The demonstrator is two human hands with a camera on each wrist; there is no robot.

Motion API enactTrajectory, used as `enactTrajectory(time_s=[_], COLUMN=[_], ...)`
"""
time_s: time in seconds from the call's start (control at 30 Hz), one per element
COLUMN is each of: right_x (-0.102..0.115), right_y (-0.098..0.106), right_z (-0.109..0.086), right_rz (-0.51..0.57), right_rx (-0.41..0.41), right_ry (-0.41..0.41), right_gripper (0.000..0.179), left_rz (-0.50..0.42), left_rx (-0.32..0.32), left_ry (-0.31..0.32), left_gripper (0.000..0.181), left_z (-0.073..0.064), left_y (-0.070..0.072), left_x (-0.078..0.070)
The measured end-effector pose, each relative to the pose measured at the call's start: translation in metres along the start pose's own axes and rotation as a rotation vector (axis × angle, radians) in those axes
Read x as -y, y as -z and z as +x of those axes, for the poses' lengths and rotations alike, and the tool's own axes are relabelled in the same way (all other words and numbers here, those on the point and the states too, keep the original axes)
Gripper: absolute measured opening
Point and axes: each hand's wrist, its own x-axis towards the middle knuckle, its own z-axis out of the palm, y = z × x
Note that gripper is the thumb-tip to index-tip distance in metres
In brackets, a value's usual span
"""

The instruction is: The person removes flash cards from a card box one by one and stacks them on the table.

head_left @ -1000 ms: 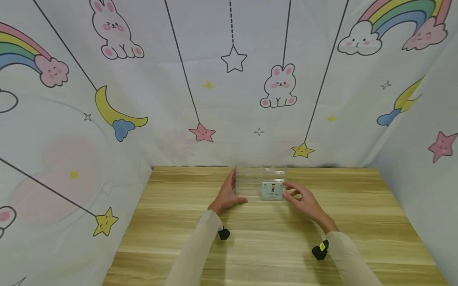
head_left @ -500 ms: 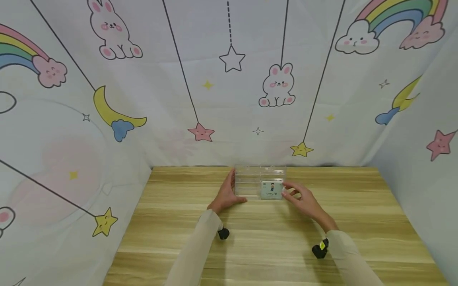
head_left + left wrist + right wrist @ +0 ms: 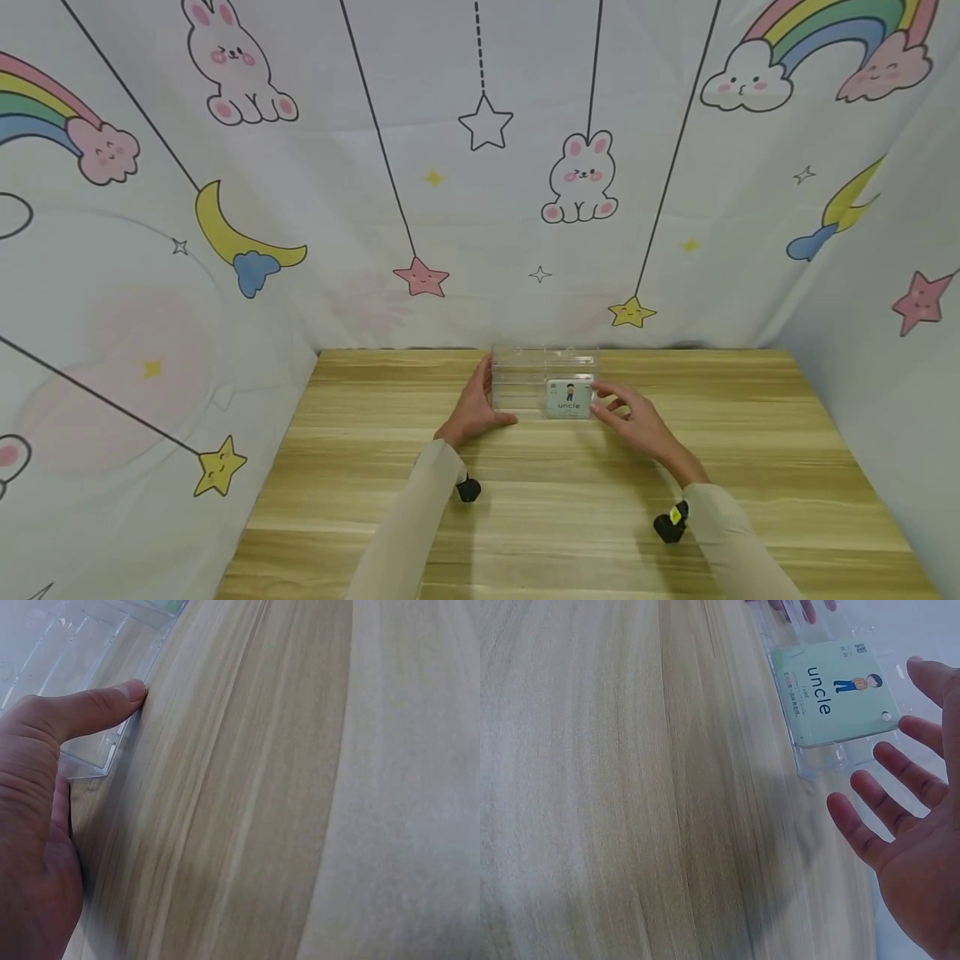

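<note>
A clear plastic rack with stepped compartments point(image 3: 519, 387) stands on the table near its back edge. In its front right compartment sits a stack of pale green flashcards point(image 3: 569, 400), the top one reading "uncle" with a small figure. My left hand point(image 3: 472, 408) holds the rack at its left end, thumb across the front edge and fingers along the side, partly hidden. My right hand point(image 3: 637, 425) is at the right end of the rack, its fingers spread apart in the right wrist view. Its index fingertip point(image 3: 911, 724) is at the card corner; whether it touches I cannot tell.
The wood-grain table point(image 3: 547, 517) spreads out in front of the rack. A white cloth backdrop point(image 3: 487, 217) printed with rabbits, stars and rainbows rises right behind the rack and at both sides. A black wrist camera point(image 3: 468, 489) hangs under the left sleeve.
The head view has shifted very slightly. Both hands, the rack and the flashcards stay where they were.
</note>
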Motion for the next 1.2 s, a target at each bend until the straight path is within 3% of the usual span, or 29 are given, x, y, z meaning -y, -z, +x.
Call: enactTrajectory(time_s=[0.77,1.2], right_x=[0.0015,0.0019], right_y=[-0.0003,-0.0043], right_z=[0.0001,0.0006], right_rz=[0.004,0.075], right_rx=[-0.023,-0.033], right_ry=[-0.006,-0.026], right_gripper=[0.042,0.038], left_rz=[-0.003,-0.01], left_rx=[-0.01,-0.013], left_ry=[-0.021,-0.016], left_gripper=[0.132,0.131], left_z=[-0.0013,-0.002], left_y=[-0.0001,-0.0004], left_x=[-0.0014,-0.0034])
